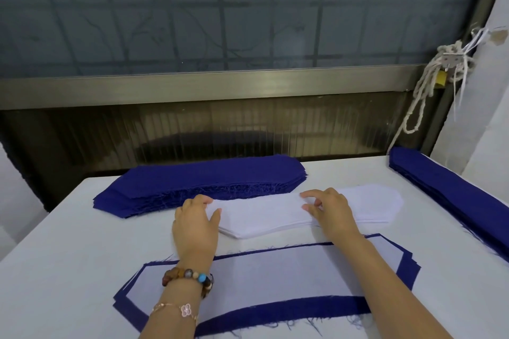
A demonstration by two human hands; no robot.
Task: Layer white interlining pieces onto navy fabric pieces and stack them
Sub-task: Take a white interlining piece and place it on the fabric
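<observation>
Nearest the person lay the layered pile [275, 270]: navy fabric pieces with a white interlining piece on top, so that a navy border showed all round it and frayed threads hung from the near edge. The pieces beneath were slightly fanned at the right end. Both forearms reached across this pile. The left wrist wore a beaded bracelet [190, 278] and, nearer the elbow, a thin chain bracelet [187, 310] with a clover-shaped charm.

Just beyond the pile, the white interlining stack [270, 215] rested on the white-covered table [68, 242], long and narrow with pointed ends. The left hand [195, 226] held its left end, the fingers curled over the far edge and the thumb laid on the top sheet. The right hand [330, 212] sat nearer the middle of the stack, its fingers bent and the thumb drawn up against them, pinching at the top layers; how many sheets it held could not be told.

Behind the white stack, and touching its far edge, lay a thick stack of navy fabric pieces [201, 181], fanned out with ragged threads along the near side. A second navy stack [454, 192] ran along the right edge of the table, well apart from the first.

Farther back stood a metal window frame [220, 85] with frosted glass above, and a knotted white rope [429, 82] hung at its right end.
</observation>
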